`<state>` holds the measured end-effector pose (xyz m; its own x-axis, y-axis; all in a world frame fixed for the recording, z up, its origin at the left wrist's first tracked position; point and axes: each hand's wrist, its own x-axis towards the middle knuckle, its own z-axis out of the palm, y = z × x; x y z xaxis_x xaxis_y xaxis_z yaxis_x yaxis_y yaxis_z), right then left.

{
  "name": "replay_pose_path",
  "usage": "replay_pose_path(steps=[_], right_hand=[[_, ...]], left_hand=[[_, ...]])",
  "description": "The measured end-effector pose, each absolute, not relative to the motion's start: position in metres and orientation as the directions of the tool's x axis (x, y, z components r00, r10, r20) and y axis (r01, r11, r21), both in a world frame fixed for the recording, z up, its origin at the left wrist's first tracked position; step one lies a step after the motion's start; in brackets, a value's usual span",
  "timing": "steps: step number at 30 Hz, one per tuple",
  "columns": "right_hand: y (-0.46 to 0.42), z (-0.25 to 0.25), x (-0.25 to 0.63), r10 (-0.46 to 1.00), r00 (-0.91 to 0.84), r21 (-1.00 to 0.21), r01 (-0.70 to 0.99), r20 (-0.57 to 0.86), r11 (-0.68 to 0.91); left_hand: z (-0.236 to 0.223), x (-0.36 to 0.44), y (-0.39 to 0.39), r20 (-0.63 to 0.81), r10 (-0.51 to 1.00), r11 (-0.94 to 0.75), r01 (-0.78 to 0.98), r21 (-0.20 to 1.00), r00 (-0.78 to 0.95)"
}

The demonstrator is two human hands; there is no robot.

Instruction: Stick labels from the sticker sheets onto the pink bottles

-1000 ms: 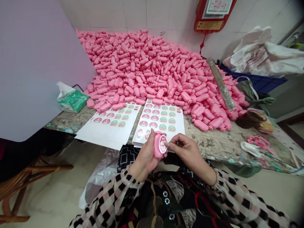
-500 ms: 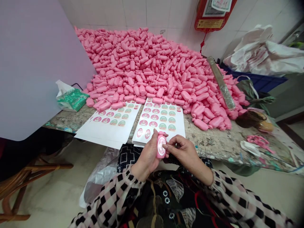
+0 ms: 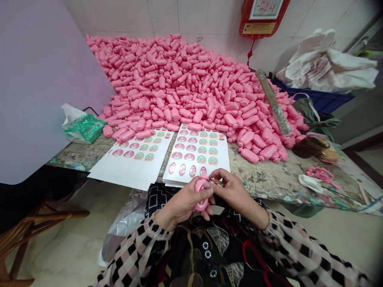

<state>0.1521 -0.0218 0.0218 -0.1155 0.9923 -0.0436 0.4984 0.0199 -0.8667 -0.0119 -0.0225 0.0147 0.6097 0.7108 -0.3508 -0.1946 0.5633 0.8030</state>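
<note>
A small pink bottle [image 3: 201,204] with an oval label on its front is held in my left hand [image 3: 187,199], whose thumb presses across the label. The bottle stands nearly upright above my lap, neck end away from me. My right hand [image 3: 236,195] is closed beside the neck, fingertips touching the bottle or very near it. A small, many-coloured thing shows between the right fingers, too small to name. Just beyond my hands lies a stack of sticker sheets [image 3: 226,157] with pink and green labels. Another sticker sheet [image 3: 119,171] lies to its left.
A large heap of pink bottles [image 3: 167,79] fills the back of the worn table [image 3: 257,179]. A flat bar [image 3: 273,103] leans on its right side. A green tissue pack [image 3: 85,127] sits at left, a blue crate [image 3: 332,101] with white bags at right.
My left thumb has moved across the label, covering part of it. My right hand has shifted from the label's face to near the neck. The view has turned slightly right.
</note>
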Motion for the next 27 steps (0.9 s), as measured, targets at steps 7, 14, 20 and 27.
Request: replay_pose_path(steps=[7,14,20,27], right_hand=[[-0.019,0.007,0.156,0.972,-0.235,-0.834,0.542,-0.028,0.107],[0.023,0.012,0.240,0.989,0.082,-0.055,0.996,0.123,-0.076],[0.046,0.001,0.260,0.989,0.150,0.210,0.967,0.003,-0.147],[0.042,0.012,0.271,0.997,0.081,0.117,0.990,0.022,-0.083]], left_hand=[[0.009,-0.048,-0.042,-0.474,0.644,0.553,0.063,0.831,0.601],[-0.056,-0.171,-0.097,-0.666,0.745,0.450,0.771,0.451,-0.045],[-0.115,-0.196,-0.140,-0.669,0.739,0.325,0.913,0.246,-0.083],[-0.098,-0.186,-0.124,-0.645,0.762,0.281,0.927,0.250,-0.058]])
